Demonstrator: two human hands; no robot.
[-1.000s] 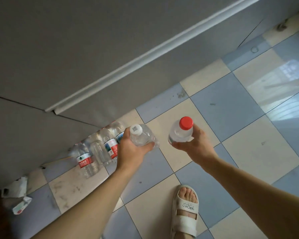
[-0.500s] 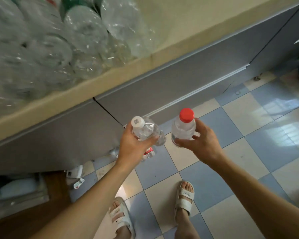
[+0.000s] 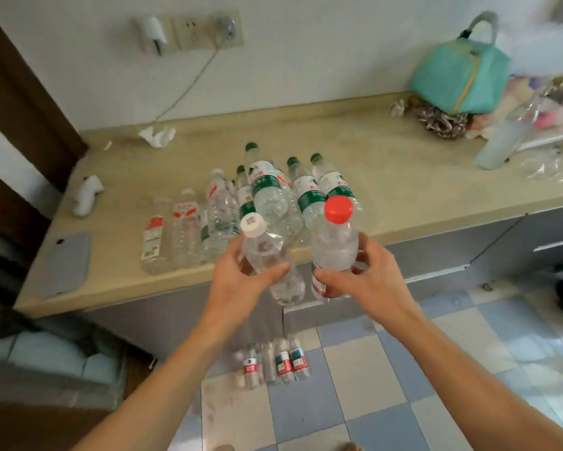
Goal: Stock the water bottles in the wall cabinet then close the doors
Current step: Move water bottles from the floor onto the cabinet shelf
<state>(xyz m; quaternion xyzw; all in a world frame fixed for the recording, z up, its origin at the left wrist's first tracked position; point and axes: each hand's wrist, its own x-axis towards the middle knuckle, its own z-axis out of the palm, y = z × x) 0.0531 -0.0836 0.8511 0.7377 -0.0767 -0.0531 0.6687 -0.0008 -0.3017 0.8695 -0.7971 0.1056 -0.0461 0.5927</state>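
Above counter edge, left hand wraps fingers round white-capped bottle, tilted; right hand grips red-capped bottle, upright, just beside it; cluster of green-capped bottles lies on counter behind hands; more bottles stand on checkered floor below.

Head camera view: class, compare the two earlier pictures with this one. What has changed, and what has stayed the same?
The view has tilted up from the floor to the countertop and its pile of bottles; both hands have risen with it. Unchanged: the left hand keeps its grip on the white-capped bottle, the right hand on the red-capped bottle. Nothing was let go.
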